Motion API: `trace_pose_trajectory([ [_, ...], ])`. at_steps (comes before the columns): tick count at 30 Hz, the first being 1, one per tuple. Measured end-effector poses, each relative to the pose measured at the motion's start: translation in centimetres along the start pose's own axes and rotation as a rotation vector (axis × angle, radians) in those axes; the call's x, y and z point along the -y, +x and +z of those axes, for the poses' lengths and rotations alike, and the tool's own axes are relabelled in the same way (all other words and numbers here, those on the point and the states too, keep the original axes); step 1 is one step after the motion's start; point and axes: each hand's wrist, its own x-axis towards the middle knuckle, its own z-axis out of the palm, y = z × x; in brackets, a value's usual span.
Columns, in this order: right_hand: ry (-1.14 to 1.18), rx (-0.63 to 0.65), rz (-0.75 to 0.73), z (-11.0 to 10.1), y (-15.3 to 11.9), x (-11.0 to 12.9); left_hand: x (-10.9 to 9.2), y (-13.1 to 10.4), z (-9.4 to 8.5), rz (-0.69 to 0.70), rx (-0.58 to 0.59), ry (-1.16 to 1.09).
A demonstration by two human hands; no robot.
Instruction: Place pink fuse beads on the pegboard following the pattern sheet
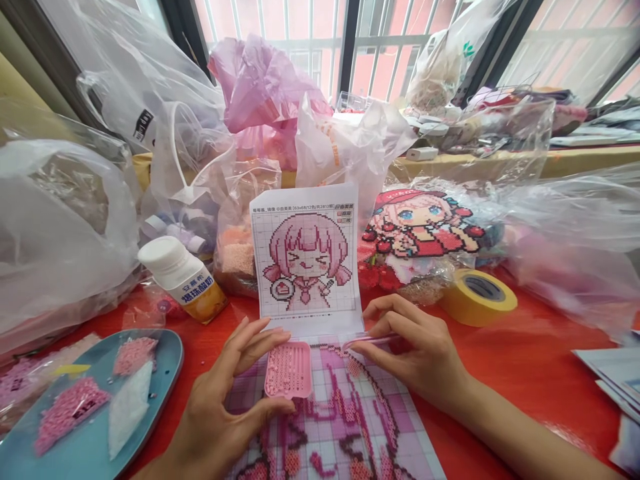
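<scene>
The flat pink-and-purple bead design lies on the glossy red tabletop, in front of a propped white printed paper chart. I see the left hand gripping a shallow pink plastic tray, the right hand pinching a slim pale-pink tool above the design's top edge. Behind, a crumpled pink plastic bag rises before the barred window.

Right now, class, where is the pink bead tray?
In the head view, the pink bead tray is just left of centre, in the left hand, over the bead board and below the printed picture.
</scene>
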Motion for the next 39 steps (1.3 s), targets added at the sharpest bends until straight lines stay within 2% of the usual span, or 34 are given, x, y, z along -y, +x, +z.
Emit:
trace_pose_trajectory([
  [39,-0.009,0.042,-0.016,-0.03,-0.03,0.17,-0.06,0.05,-0.03,0.009,-0.004,0.024],
])
